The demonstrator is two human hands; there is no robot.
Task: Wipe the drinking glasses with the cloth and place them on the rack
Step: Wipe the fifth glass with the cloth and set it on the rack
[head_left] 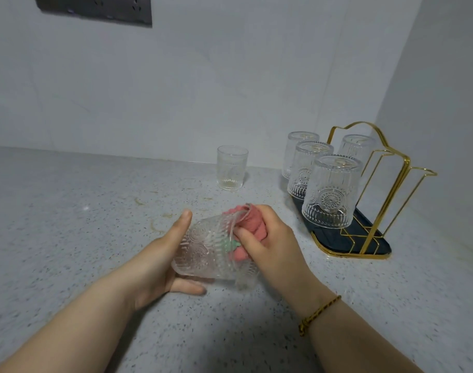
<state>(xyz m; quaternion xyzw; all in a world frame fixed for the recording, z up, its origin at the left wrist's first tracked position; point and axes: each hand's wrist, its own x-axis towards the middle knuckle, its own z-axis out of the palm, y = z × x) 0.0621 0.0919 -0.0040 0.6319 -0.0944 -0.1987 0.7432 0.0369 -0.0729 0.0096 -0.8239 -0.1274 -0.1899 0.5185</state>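
Cradles the patterned glass (203, 251) sideways over the counter (68, 211) near the rack (377, 189), with the left hand (160, 262) curled round its base, mouth turned toward the right hand (267, 243) clenched on the pink cloth (254, 224), for scrubbing inside.

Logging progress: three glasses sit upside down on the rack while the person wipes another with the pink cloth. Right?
Not three: the head view shows four glasses upside down on the rack; another glass is wiped with the pink cloth.
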